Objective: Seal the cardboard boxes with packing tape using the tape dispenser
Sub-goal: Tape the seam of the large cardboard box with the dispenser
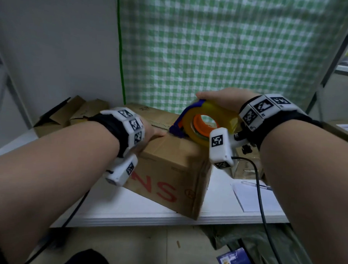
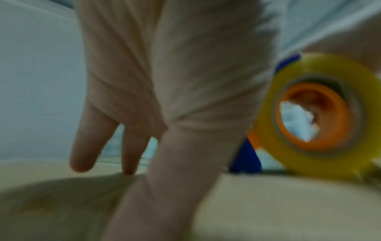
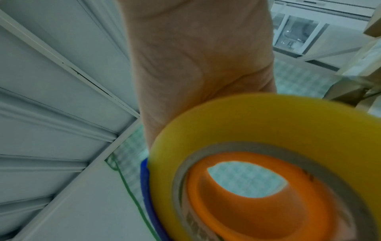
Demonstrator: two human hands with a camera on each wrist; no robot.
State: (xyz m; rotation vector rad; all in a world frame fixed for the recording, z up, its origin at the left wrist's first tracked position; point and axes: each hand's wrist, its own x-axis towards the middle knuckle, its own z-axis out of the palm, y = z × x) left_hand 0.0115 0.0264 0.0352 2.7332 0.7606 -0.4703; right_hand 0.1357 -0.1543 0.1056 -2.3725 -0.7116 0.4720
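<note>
Fingers (image 2: 92, 143) straight on box (image 2: 268, 208)

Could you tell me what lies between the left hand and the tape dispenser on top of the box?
Only bare cardboard box top: in the head view, the left hand rests beside the tape dispenser's blue nose, a short plain stretch between them.

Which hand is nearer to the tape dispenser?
Right. The right hand grips the tape dispenser from above; the left hand rests on the box beside it.

The cardboard box (image 1: 167, 167) sits on the table (image 1: 126, 209), tape dispenser (image 1: 201, 121) on its top, flattened boxes (image 1: 70, 113) behind.
</note>
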